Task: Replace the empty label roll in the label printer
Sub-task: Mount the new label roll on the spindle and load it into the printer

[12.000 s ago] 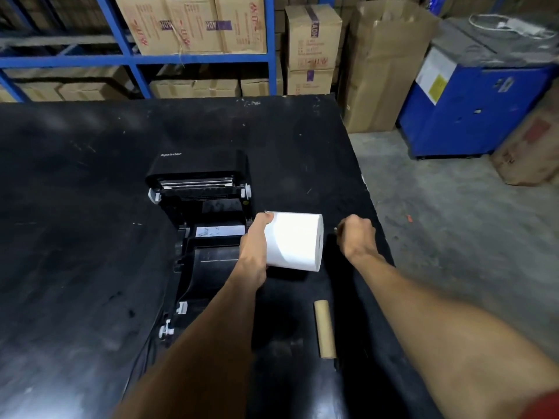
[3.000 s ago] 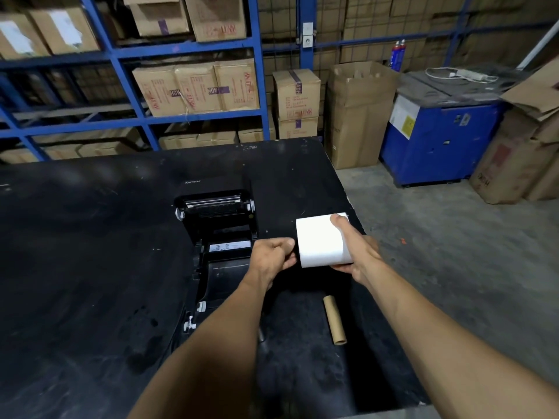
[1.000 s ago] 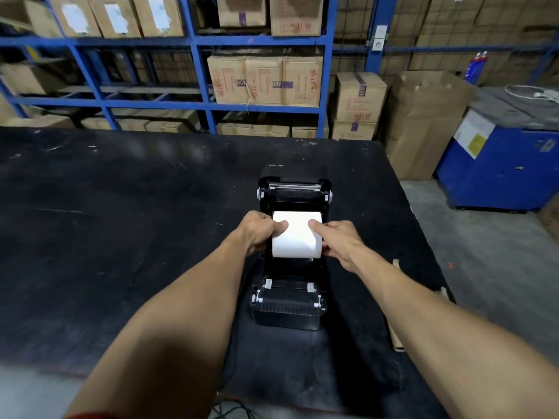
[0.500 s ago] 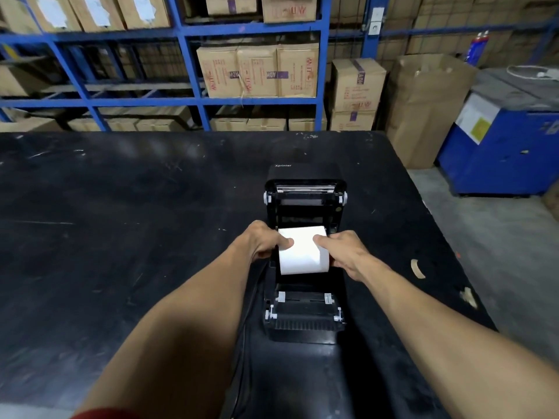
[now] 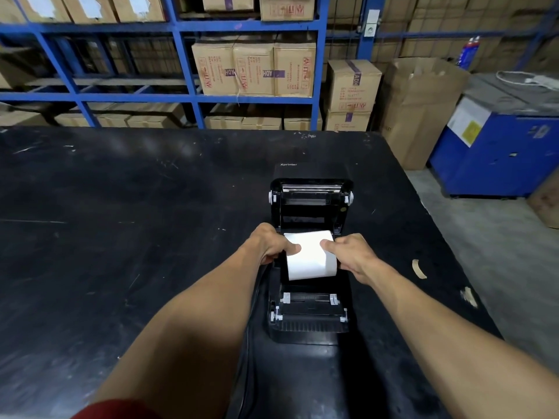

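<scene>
The black label printer (image 5: 308, 323) sits on the black table with its lid (image 5: 311, 196) swung open toward the far side. A full white label roll (image 5: 311, 261) lies across the printer's open bay. My left hand (image 5: 267, 244) grips the roll's left end and my right hand (image 5: 352, 255) grips its right end, thumbs resting on top. The lower part of the roll sits between the bay walls. The empty brown core is hidden from view.
The black table (image 5: 121, 222) ends close on the right, with small tape scraps (image 5: 419, 269) near that edge. A power cable (image 5: 245, 358) runs down from the printer's left side. Blue racks with cartons (image 5: 254, 69) stand behind, and a blue machine (image 5: 499, 146) stands at right.
Both hands have brought the white roll from the table's right side over the printer and lowered it into the open bay. In the last half second it sank slightly.
</scene>
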Demonstrator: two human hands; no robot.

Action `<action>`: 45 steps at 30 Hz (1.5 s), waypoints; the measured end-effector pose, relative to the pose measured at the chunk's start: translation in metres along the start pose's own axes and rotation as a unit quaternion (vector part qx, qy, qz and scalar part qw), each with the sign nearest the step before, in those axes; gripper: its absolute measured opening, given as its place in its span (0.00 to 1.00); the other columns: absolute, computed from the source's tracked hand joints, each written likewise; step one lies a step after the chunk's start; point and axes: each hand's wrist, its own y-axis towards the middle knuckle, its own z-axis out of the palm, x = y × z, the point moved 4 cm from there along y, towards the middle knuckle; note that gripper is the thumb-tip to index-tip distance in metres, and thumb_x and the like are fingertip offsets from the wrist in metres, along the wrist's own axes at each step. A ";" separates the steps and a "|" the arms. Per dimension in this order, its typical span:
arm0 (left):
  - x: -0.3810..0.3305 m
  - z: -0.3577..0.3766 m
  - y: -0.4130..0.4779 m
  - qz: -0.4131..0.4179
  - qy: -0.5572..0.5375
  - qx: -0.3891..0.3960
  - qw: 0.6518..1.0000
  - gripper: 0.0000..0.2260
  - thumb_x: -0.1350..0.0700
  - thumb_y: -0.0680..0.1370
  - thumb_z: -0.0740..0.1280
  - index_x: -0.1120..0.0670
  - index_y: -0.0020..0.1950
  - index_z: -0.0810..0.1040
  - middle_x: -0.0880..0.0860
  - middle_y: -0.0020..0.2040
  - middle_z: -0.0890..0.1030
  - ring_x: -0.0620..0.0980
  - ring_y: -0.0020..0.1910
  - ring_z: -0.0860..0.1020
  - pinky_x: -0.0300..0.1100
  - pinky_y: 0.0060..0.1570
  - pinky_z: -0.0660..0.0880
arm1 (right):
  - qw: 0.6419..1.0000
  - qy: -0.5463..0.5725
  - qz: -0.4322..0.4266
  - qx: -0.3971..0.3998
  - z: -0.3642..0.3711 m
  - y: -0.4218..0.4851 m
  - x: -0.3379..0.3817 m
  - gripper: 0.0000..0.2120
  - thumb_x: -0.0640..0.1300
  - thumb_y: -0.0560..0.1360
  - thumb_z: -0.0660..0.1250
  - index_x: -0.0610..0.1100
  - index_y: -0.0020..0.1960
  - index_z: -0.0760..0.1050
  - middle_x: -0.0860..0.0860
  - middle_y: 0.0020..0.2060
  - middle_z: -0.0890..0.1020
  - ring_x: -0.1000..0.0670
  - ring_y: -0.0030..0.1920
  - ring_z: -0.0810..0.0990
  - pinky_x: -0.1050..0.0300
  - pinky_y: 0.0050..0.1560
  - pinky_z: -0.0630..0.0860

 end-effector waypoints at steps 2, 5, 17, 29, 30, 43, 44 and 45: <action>0.001 0.003 0.001 0.001 -0.001 0.000 1.000 0.28 0.53 0.66 0.82 0.67 0.59 0.79 0.56 0.38 0.80 0.50 0.35 0.78 0.48 0.50 0.81 | 1.000 -0.003 -0.004 -0.004 -0.001 0.002 -0.002 0.25 0.47 0.76 0.71 0.24 0.56 0.75 0.32 0.60 0.79 0.35 0.62 0.79 0.38 0.64 0.76; 0.003 0.005 0.004 0.000 0.010 -0.002 1.000 0.30 0.53 0.67 0.81 0.68 0.61 0.77 0.63 0.49 0.84 0.58 0.51 0.84 0.48 0.50 0.80 | 1.000 -0.005 -0.004 -0.009 0.000 0.003 -0.004 0.25 0.48 0.76 0.72 0.25 0.58 0.75 0.33 0.59 0.80 0.36 0.60 0.80 0.40 0.64 0.77; -0.007 -0.002 0.001 -0.010 0.048 0.006 0.999 0.14 0.57 0.69 0.80 0.60 0.42 0.77 0.57 0.35 0.76 0.53 0.33 0.73 0.43 0.35 0.71 | 0.999 0.012 0.019 -0.025 0.004 0.003 -0.009 0.12 0.50 0.75 0.73 0.42 0.43 0.74 0.46 0.43 0.80 0.48 0.46 0.78 0.42 0.62 0.79; -0.004 0.001 -0.006 0.008 0.077 -0.026 0.997 0.20 0.55 0.67 0.81 0.67 0.48 0.81 0.59 0.39 0.79 0.55 0.36 0.79 0.44 0.40 0.77 | 0.996 -0.059 0.008 -0.072 0.003 -0.007 -0.008 0.19 0.49 0.75 0.72 0.33 0.39 0.76 0.45 0.36 0.79 0.46 0.39 0.76 0.55 0.40 0.74; -0.003 0.002 -0.007 0.007 0.081 -0.033 0.996 0.21 0.54 0.67 0.82 0.67 0.50 0.81 0.59 0.44 0.82 0.56 0.43 0.82 0.45 0.44 0.79 | 0.995 -0.066 0.007 -0.075 0.003 -0.008 -0.007 0.18 0.49 0.75 0.72 0.33 0.40 0.77 0.45 0.37 0.80 0.46 0.39 0.76 0.56 0.39 0.73; 0.000 0.001 -0.008 0.008 0.081 -0.033 0.996 0.21 0.55 0.67 0.81 0.68 0.51 0.82 0.65 0.49 0.84 0.59 0.52 0.83 0.49 0.51 0.79 | 0.992 -0.040 0.028 -0.118 0.010 -0.015 -0.009 0.24 0.49 0.74 0.74 0.40 0.66 0.77 0.44 0.67 0.78 0.42 0.64 0.79 0.56 0.62 0.73; 0.000 0.001 -0.008 0.010 0.078 -0.026 0.997 0.21 0.56 0.67 0.81 0.69 0.50 0.81 0.64 0.43 0.83 0.57 0.45 0.84 0.48 0.46 0.79 | 0.991 -0.047 0.033 -0.122 0.011 -0.015 -0.010 0.21 0.49 0.74 0.74 0.39 0.63 0.78 0.44 0.65 0.79 0.43 0.61 0.80 0.57 0.59 0.73; -0.001 0.001 -0.008 0.010 0.080 -0.020 0.997 0.19 0.57 0.67 0.81 0.70 0.48 0.81 0.61 0.37 0.81 0.55 0.38 0.81 0.47 0.42 0.77 | 0.990 -0.052 0.037 -0.124 0.012 -0.014 -0.012 0.17 0.50 0.74 0.74 0.38 0.56 0.79 0.43 0.61 0.81 0.43 0.56 0.80 0.58 0.54 0.73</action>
